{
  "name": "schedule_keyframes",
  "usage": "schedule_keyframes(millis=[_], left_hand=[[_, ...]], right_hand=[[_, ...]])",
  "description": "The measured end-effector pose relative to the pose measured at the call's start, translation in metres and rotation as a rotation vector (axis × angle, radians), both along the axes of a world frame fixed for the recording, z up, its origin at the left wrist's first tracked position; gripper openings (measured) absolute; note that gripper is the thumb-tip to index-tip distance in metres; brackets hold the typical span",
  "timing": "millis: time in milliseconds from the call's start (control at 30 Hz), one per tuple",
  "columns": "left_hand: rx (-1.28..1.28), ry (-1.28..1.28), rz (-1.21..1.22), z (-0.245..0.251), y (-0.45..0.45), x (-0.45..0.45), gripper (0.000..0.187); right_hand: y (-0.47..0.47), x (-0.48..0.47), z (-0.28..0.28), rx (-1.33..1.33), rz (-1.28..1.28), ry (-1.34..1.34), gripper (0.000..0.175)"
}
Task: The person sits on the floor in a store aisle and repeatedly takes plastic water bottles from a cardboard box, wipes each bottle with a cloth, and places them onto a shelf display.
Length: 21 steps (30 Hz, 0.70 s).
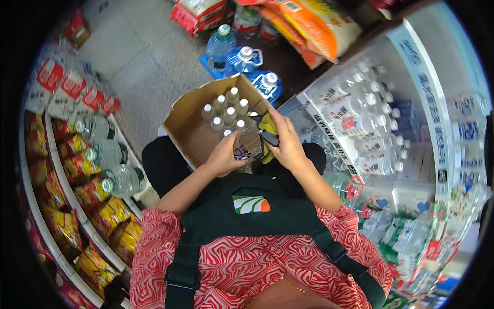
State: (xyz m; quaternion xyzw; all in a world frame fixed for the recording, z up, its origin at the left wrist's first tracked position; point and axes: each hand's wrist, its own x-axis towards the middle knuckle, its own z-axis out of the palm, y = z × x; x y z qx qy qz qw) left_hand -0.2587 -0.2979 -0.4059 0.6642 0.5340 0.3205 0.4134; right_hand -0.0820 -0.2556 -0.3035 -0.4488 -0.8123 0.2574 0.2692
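A clear plastic bottle (247, 143) with dark lettering lies in my left hand (225, 155), above the near side of an open cardboard box (189, 133). Pressed to the bottle's right end is a yellow and dark grey cloth (267, 133), which my right hand (287, 139) grips. Inside the box, several clear bottles with white caps (230, 112) stand upright at the far right part, and the left part shows bare cardboard. The box rests in front of my knees. My hands hide its near right corner.
Behind the box are large blue water jugs (244, 60) and rice bags (308, 29). A shelf of bottled water (366, 116) rises close on my right. To the left, shelves hold yellow snack packets (92, 266) and large water bottles (123, 181). Tiled floor (135, 58) extends beyond.
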Motion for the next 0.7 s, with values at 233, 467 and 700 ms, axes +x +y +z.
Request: schedule_keyframes(millis=[233, 467, 700], left_hand=[[-0.152, 0.138, 0.163, -0.131, -0.002, 0.005, 0.071], [-0.905, -0.43, 0.217, -0.219, 0.004, 0.027, 0.06], [-1.163, -1.047, 0.45, -0.249, 0.033, 0.056, 0.06]], right_hand=[[0.012, -0.009, -0.118, -0.239, 0.219, -0.325, 0.045], [0.014, -0.026, -0.228, -0.212, 0.476, -0.584, 0.023], [0.053, -0.029, -0.249, -0.245, 0.483, -0.751, 0.017]])
